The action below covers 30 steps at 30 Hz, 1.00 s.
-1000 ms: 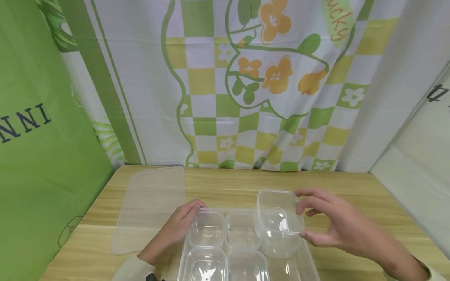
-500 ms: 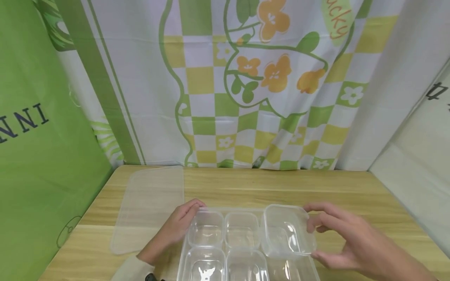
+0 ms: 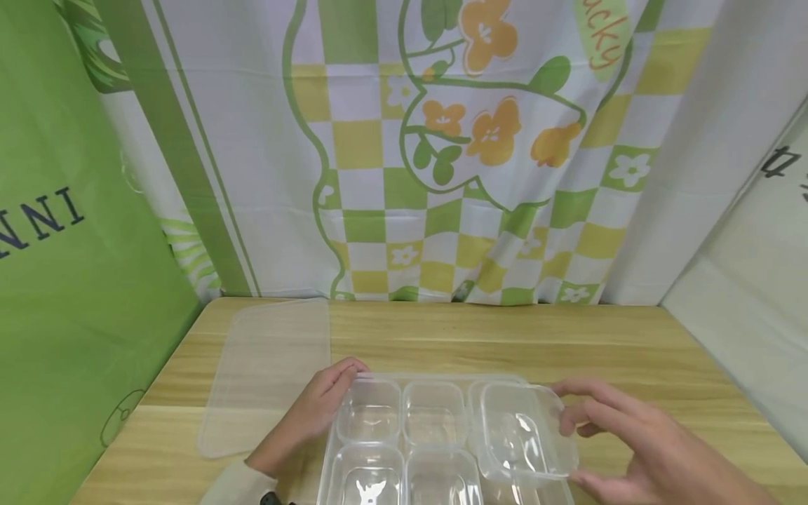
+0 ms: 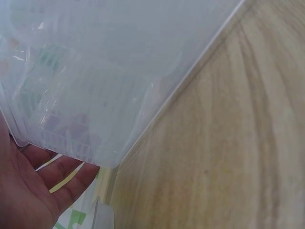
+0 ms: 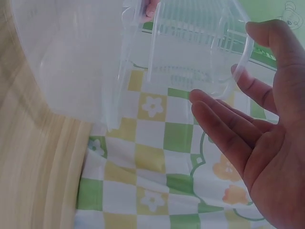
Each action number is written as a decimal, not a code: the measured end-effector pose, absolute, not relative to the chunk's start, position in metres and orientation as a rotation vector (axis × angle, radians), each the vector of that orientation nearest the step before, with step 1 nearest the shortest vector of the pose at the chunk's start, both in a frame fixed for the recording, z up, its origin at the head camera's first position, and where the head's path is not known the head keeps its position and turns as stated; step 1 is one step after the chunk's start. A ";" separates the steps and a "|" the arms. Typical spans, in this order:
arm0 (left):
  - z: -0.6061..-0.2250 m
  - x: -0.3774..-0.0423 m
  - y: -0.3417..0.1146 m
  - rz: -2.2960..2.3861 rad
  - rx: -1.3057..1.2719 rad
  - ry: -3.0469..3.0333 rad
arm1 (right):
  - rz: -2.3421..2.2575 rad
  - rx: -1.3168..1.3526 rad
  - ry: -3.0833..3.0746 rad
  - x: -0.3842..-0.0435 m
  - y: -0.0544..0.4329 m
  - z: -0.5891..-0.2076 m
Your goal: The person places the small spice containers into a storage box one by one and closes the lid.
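Note:
A large clear plastic box point(image 3: 435, 376) stands at the table's front, holding several small square clear containers, such as the one at back left point(image 3: 371, 412). My left hand point(image 3: 325, 396) grips the box's back left corner, its fingers against the rim in the left wrist view. With thumb and fingertips my right hand point(image 3: 631, 438) pinches the rim of another small clear container point(image 3: 527, 429). In the right wrist view this small container point(image 5: 195, 52) is raised out of the large box point(image 5: 71, 62). In the head view it overlaps the box's right side.
A flat translucent lid point(image 3: 268, 379) lies on the wooden table point(image 3: 454, 337) to the left of the box. A patterned curtain point(image 3: 442, 210) hangs behind the table. Green cloth point(image 3: 82, 315) covers the left side, and a pale cloth point(image 3: 751, 280) the right.
My right hand has moved the small container rightward and toward me, from over the box's back right part to its right edge. The left hand keeps its place on the corner.

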<state>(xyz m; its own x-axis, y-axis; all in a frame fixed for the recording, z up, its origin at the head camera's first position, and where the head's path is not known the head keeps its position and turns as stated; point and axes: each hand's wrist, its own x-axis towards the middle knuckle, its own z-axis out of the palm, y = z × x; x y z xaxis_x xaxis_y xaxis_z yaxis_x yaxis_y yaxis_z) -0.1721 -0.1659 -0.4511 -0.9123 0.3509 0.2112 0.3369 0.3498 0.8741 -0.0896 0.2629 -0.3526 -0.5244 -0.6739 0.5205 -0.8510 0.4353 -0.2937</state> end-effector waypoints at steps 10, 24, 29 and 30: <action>-0.451 -0.172 -0.166 1.674 0.666 2.562 | 0.883 1.359 -2.383 -0.088 0.271 -0.369; -0.454 -0.174 -0.165 1.660 0.616 2.582 | 1.020 1.416 -2.370 -0.083 0.278 -0.386; -0.455 -0.173 -0.166 1.665 0.618 2.577 | 1.076 1.494 -2.336 -0.085 0.282 -0.391; -0.455 -0.173 -0.166 1.667 0.617 2.576 | 1.089 1.501 -2.340 -0.085 0.282 -0.392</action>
<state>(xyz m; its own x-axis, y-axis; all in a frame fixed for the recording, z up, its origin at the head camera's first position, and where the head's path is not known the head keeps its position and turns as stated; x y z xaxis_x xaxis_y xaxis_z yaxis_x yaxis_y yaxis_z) -0.1731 -0.1661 -0.4548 -0.9221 0.3311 0.2003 0.3183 0.3546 0.8792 -0.0848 0.2821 -0.3921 -0.4855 -0.7267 0.4860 -0.8398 0.2331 -0.4904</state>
